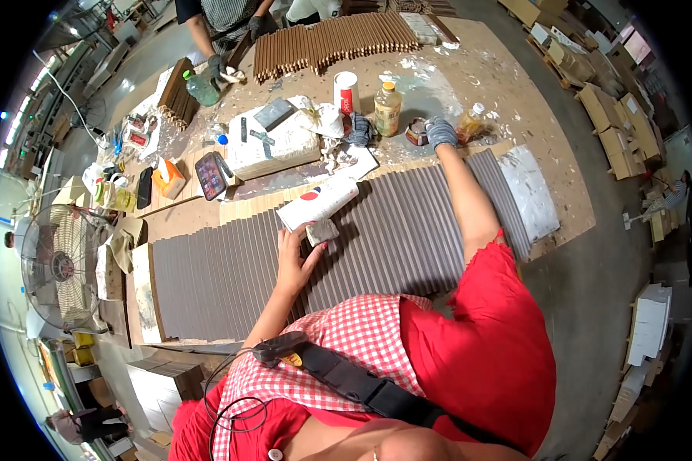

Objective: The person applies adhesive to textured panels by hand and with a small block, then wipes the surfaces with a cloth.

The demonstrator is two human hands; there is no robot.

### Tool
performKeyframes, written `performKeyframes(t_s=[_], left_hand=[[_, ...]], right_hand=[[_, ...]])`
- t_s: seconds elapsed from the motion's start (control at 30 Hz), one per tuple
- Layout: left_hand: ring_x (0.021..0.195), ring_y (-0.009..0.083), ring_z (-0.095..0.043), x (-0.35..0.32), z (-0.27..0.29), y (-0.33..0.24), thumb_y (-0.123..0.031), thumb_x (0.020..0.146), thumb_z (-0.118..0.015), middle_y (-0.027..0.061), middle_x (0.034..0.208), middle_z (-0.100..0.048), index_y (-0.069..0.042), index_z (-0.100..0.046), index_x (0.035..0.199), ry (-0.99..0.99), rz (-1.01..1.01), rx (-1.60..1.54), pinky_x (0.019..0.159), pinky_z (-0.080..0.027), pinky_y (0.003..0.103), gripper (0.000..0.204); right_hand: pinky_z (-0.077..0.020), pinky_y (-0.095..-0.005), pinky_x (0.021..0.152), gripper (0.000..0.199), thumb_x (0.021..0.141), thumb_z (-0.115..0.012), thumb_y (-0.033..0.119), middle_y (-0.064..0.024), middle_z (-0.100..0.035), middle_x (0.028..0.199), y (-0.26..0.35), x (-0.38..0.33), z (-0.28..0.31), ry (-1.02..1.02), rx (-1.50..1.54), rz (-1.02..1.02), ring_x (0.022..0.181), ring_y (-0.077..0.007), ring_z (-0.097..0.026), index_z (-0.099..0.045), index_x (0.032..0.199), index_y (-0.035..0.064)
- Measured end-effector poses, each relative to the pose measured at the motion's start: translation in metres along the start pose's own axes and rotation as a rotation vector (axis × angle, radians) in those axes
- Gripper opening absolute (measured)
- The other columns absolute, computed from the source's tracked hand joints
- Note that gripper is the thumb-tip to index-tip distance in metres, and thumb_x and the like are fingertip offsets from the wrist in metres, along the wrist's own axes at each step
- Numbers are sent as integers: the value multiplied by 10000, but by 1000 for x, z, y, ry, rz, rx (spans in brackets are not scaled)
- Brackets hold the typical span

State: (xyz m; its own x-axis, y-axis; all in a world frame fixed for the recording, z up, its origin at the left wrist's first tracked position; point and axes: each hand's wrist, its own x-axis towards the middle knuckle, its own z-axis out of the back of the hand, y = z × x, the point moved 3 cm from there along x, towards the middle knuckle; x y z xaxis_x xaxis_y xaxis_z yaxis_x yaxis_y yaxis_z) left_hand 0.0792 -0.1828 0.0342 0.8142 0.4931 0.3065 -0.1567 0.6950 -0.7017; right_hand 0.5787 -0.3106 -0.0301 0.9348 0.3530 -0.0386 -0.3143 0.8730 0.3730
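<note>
The left hand (291, 263) pinched a grey block (322, 232), seemingly best kept flat along the grey strips (407, 219), though I couldn't tell whether the gloved right hand (441, 134) grasped the round item (417, 132).

A workshop or factory floor, by the look of it. Across the middle of the frame, a big table (507, 88) (well spattered with pale stains) carries a long row of grey strips (207, 276), with brown strips (331, 44) lined up near the top. An aproned worker (231, 21) stands at the upper edge. A caged fan (60, 265) stands at left; cartons (613, 119) crowd the right, over grey floor (592, 307).
</note>
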Motion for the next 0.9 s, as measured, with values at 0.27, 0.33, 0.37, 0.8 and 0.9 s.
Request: performKeyframes(t_s=[0.27, 0.33, 0.37, 0.8, 0.9], left_hand=[[1084, 363, -475, 4, -1, -1, -209, 825, -789, 169, 1148, -580, -33, -556, 1267, -1, -21, -33, 955, -410, 438, 529], [1058, 349, -476, -13, 8, 6, -207, 827, -785, 164, 1134, -580, -37, -559, 1260, -32, 24, -2, 936, -413, 432, 517], [1051, 346, -475, -7, 7, 3, -207, 827, -785, 163, 1131, -579, -37, -559, 1260, -26, -1, -24, 931, -414, 431, 517], [1066, 372, -481, -5, 5, 4, -170, 817, -783, 163, 1144, -584, -31, -551, 1269, -31, -36, -31, 940, -412, 451, 527], [1088, 373, -476, 15, -7, -9, -166, 819, -781, 159, 1174, -577, -38, -538, 1283, 11, -79, -88, 951, -408, 457, 540]], right_hand=[[-552, -466, 844, 286, 858, -596, 270, -208, -705, 1020, -26, 26, 0, 12, -229, 179, 933, -382, -692, -729, 1011, 69], [-574, -442, 833, 232, 885, -573, 158, -195, -718, 1014, 23, -6, -9, 87, -284, 252, 945, -346, -711, -751, 1004, 66], [-576, -443, 818, 220, 878, -592, 164, -197, -720, 996, 2, 6, -9, 111, -373, 317, 936, -345, -713, -751, 995, 66], [-516, -511, 876, 338, 917, -556, 332, -255, -656, 1140, -32, 25, -18, 53, -34, 48, 1065, -419, -637, -676, 1100, 74], [-497, -471, 912, 283, 892, -595, 226, -243, -667, 1112, -71, 26, 7, -154, 85, 79, 1043, -416, -634, -658, 1105, 52]])
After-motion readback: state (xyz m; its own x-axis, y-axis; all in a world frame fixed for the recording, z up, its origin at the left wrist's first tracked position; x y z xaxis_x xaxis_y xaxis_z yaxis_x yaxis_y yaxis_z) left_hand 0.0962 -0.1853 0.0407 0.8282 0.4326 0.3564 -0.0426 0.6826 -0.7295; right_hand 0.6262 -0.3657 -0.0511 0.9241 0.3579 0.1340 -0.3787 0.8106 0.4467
